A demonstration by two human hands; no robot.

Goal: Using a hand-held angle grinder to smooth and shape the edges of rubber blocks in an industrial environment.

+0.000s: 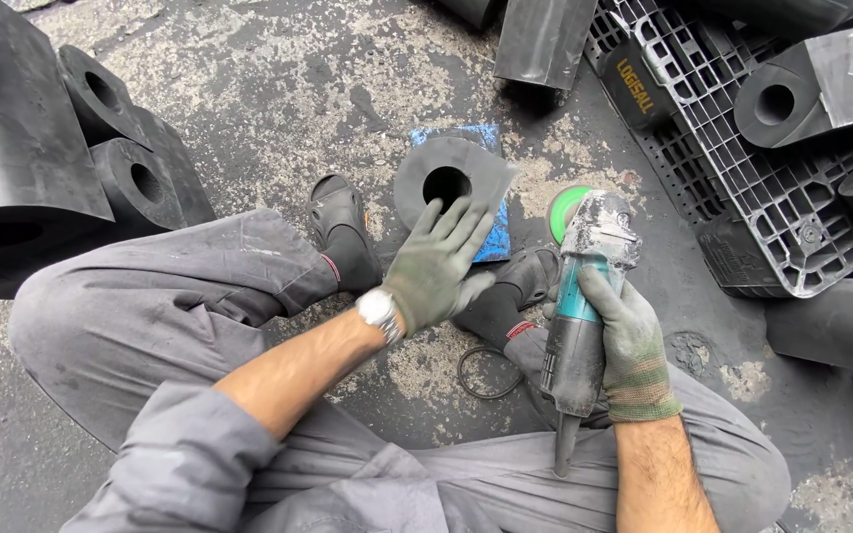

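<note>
My left hand (436, 265) lies flat and open on the black rubber block (451, 183) at 12 o'clock between my boots. Right hand (622, 331) grips the angle grinder (584, 296), disc probably idle. Next: steady block, bring disc to its edge.

Stained, dusty concrete floor (278, 89) under flat daylight. Black rubber blocks (71, 148) with round bores stack at left; a black plastic pallet (742, 158) bearing more blocks (812, 94) lies at right.
</note>
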